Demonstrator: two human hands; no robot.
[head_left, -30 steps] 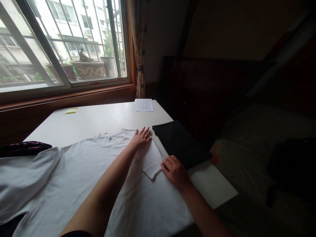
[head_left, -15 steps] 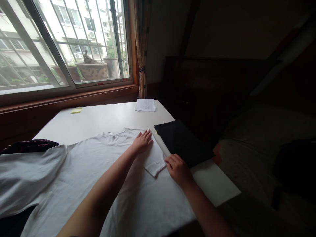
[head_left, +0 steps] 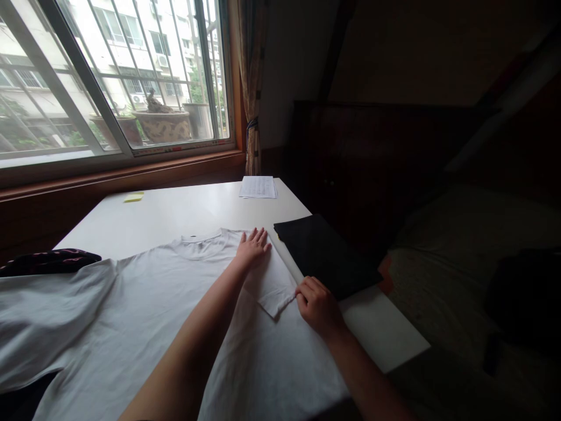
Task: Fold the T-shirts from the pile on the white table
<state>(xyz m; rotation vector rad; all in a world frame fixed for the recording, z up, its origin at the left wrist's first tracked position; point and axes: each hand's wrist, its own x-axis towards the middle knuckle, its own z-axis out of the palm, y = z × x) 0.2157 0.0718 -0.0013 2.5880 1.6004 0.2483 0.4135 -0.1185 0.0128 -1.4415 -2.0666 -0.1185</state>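
Note:
A white T-shirt point(head_left: 158, 310) lies spread over the white table point(head_left: 188, 207), its neckline toward the window. My left hand point(head_left: 253, 248) rests flat with spread fingers on the shirt's right shoulder. At the cuff of the right sleeve point(head_left: 278, 292), which lies across the shirt's side, my right hand point(head_left: 319, 305) pinches the edge between thumb and curled fingers. Just beyond that hand is a folded black cloth point(head_left: 326, 251), close to the shirt but apart from the sleeve.
Papers point(head_left: 258, 187) lie at the table's far edge, and yellow sticky notes point(head_left: 134, 197) at the far left. A dark patterned bundle point(head_left: 52, 261) sits beside the left sleeve. Beyond the table are a barred window point(head_left: 166, 76) and a tied curtain point(head_left: 253, 134).
My right hand has shifted very slightly right and nearer, still at the cuff. My left fingers have spread a little wider on the shoulder. The shirt is almost unchanged.

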